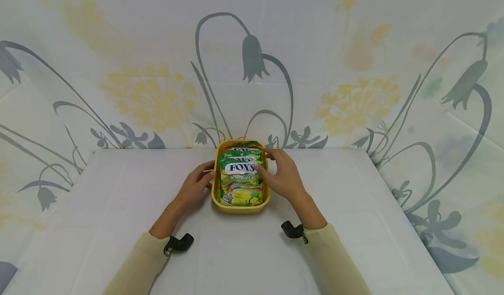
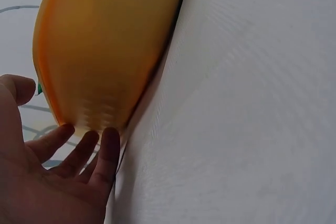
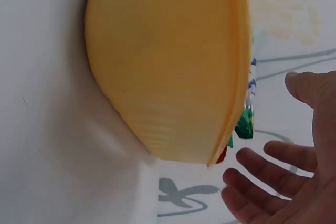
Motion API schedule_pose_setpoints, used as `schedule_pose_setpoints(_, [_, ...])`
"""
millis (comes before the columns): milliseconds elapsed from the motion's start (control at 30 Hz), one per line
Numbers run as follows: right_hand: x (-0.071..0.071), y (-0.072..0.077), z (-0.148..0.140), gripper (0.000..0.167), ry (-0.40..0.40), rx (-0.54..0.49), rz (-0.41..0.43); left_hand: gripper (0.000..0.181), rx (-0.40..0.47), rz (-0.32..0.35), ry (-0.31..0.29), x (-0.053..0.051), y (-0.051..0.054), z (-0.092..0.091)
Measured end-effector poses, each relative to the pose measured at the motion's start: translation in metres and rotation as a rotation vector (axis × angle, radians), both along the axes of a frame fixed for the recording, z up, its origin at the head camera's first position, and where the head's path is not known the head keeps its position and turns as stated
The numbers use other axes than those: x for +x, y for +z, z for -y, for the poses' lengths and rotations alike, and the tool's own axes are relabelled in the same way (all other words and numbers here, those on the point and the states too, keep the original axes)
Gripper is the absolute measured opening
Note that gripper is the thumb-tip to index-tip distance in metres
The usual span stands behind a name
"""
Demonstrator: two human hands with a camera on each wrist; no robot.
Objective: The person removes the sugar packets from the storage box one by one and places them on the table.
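A yellow plastic tub (image 1: 241, 209) stands on the white table, near its back edge. Green FOX'S Spring Tea candy bags (image 1: 241, 185) lie in it, overlapping, with the front one face up. At the tub's left side is my left hand (image 1: 195, 182); in the left wrist view its extended fingertips (image 2: 109, 137) touch the tub's ribbed wall (image 2: 105, 72). My right hand (image 1: 284, 177) hovers at the right rim, thumb over the bags. In the right wrist view its spread fingers (image 3: 257, 174) are apart from the tub wall (image 3: 168, 66) and hold nothing.
The white table (image 1: 236, 251) stretches out around the tub. Behind it hangs a flower-patterned cloth (image 1: 157, 45). Each wrist carries a small black camera mount, one at the left sleeve (image 1: 179, 243) and one at the right sleeve (image 1: 293, 230).
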State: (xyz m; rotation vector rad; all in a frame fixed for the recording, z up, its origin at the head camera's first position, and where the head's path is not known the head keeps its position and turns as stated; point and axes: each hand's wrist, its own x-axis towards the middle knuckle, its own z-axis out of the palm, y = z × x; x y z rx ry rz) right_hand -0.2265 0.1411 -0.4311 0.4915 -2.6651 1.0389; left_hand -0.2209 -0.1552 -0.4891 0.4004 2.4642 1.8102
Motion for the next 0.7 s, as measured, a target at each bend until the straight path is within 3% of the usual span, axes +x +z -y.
schedule_pose_setpoints(167, [0.0005,-0.0032,0.003,0.061,0.048,-0.026,0.0,0.052,0.018,0.015,-0.023,0.0001,-0.0013,0.0003])
schedule_pose_setpoints(433, [0.0005,-0.0069,0.0043,0.061,-0.002,0.008,0.121,0.052,0.052,0.003,-0.049,0.0009,-0.0043,0.0024])
schedule_pose_setpoints(700, [0.0013,-0.0083,0.0079,0.066,-0.013,-0.015,0.173,0.052,0.06,0.011,-0.052,0.0006,-0.0064,0.0029])
